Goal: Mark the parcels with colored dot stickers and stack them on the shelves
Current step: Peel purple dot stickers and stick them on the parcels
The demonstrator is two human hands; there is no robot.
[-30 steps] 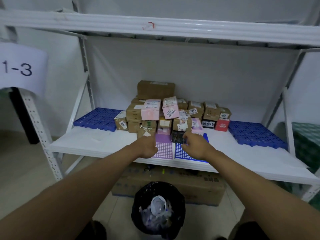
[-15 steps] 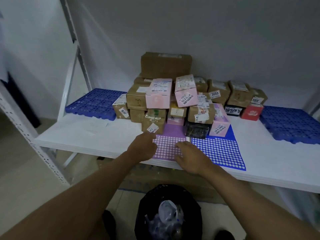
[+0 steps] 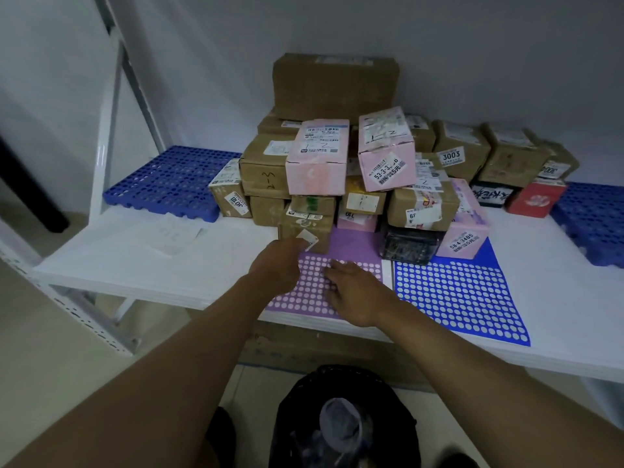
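Head view: both hands rest on the purple sheet (image 3: 351, 244) at the shelf (image 3: 135, 265) edge, left hand (image 3: 278, 265) curled, right hand (image 3: 358, 292) flat with fingers spread; parcels (image 3: 337, 170) piled behind

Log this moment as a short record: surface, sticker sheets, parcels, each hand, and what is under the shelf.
surface: white shelf, with blue perforated mats at both ends
sticker sheets: purple sticker sheet beside blue sticker sheet, at the front edge
parcels: pile of parcels behind the sheets, brown and pink boxes, largest brown box on top
left hand: at the purple sheet's left edge, beside a small brown box
right hand: flat on the purple sheet
below shelf: black-lined bin; cardboard carton
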